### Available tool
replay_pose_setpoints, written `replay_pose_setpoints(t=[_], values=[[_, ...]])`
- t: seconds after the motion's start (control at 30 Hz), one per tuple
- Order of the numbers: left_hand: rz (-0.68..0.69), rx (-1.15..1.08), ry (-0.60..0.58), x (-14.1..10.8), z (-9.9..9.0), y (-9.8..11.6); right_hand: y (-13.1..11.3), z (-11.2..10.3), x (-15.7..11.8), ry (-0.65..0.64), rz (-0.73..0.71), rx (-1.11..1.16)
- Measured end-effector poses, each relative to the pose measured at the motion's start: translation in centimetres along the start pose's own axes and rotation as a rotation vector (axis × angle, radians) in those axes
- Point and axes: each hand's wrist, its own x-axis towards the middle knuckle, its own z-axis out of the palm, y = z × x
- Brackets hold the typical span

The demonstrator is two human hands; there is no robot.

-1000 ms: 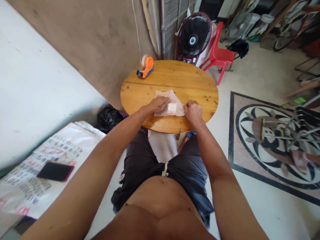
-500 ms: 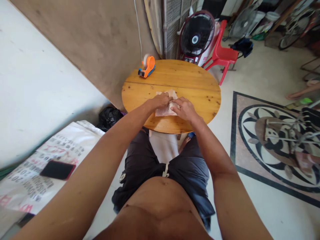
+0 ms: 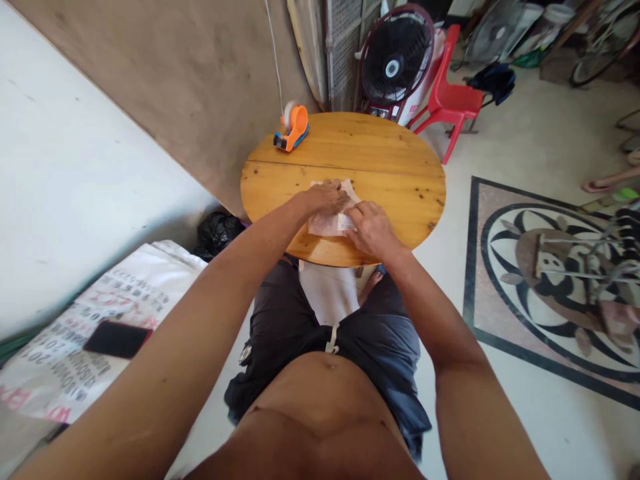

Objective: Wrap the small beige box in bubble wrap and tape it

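Pointing one corner away, the wrap [image 3: 323, 225] underlies both hands [image 3: 327, 195] [image 3: 373, 230] (grip, long axis unclear).

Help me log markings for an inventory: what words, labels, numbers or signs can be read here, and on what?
"ISO9001", as far as the blur allows: on the white sack.
Other dark and red print on it: too blurred to read.
White label on the pale wrap: too small.
Fan and shorts patch: any markings too small.
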Motion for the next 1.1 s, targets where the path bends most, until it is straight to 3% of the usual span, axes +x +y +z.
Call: replay_pose_setpoints(t=[0.1, 0.23, 0.5, 0.77, 0.93, 1.1], values=[[-0.069, 0.039, -0.111, 0.4, -0.2, 0.2, -0.9, 0.3, -1.6, 0.029, -0.055, 0.0], [-0.06, 0.051, -0.09, 1.1, -0.4, 0.3, -1.4, 1.1, -3.0, 0.079, -0.079, 0.067], [-0.174, 0.038, -0.16, 0.8, -1.2, 1.6, -0.1, 1.7, -1.2, 0.119, 0.085, 0.272], [-0.174, 0.103, -0.103, 0.3, -1.6, 3.1, 0.3, 0.1, -0.6, -0.097, 0.093, 0.189], [-0.191, 0.137, -0.186, 1.1, -2.6, 3.2, -0.2, -0.7, -1.0, -0.141, 0.02, 0.169], [-0.234, 0.16, -0.246, 2.0, -3.2, 2.9, -0.9, -0.1, -1.8, -0.169, -0.021, 0.105]])
